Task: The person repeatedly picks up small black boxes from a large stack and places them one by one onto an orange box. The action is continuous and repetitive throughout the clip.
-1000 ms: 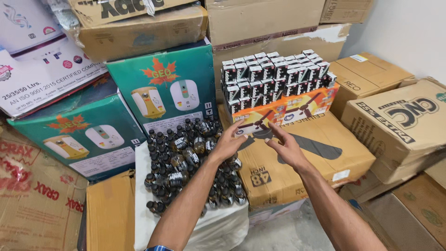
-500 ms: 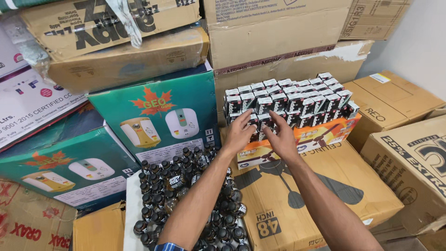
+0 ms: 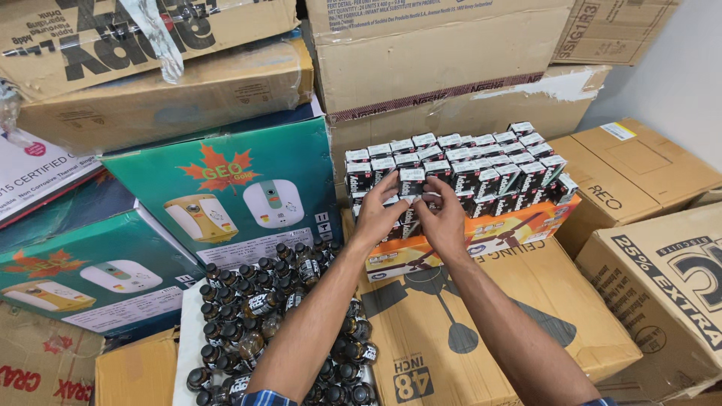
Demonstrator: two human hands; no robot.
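Two hands work the front row of small black-and-white cartons point(image 3: 459, 169): left hand point(image 3: 378, 216) and right hand point(image 3: 444, 218) each half-closed around one carton point(image 3: 411, 183) between them, probably seating it; next comes aligning it squarely.

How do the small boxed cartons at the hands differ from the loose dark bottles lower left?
The small cartons are square-edged, black and white, packed in neat rows atop an orange box. The dark bottles are round, capped and crowded loosely on white sheeting. Both hands, left hand and right hand, touch cartons, not bottles. Both groups stand upright.
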